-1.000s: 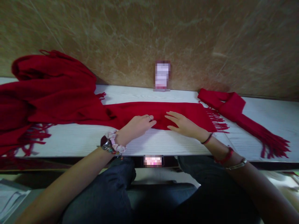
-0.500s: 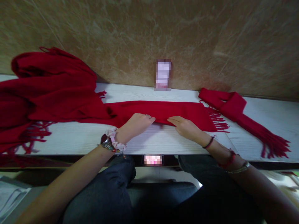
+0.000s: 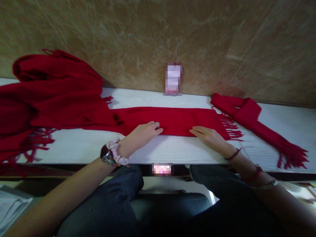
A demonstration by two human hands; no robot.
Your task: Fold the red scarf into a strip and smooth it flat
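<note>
A red scarf (image 3: 170, 117) lies flat across the white table, its fringe to the right. My left hand (image 3: 142, 136), wearing a ring, rests on the scarf's near edge left of the middle, with its fingers laid out flat. Farther right, my right hand (image 3: 209, 138) touches the same edge with outstretched fingertips. Both hands are open. The scarf's left end runs into a loose heap of red scarves (image 3: 61, 95); where one ends and another begins I cannot tell.
A folded red scarf (image 3: 249, 115) with its fringe toward me lies on the right of the white table (image 3: 158, 151). A brown marbled wall (image 3: 123, 42) stands behind. A blurred-out phone-shaped item (image 3: 173, 79) leans there. Another blurred screen (image 3: 161, 169) sits below the table's front edge.
My right hand has slid right along the scarf's near edge, and my left hand has shifted slightly left and down. The edge, earlier bunched between the fingertips, now lies straighter.
</note>
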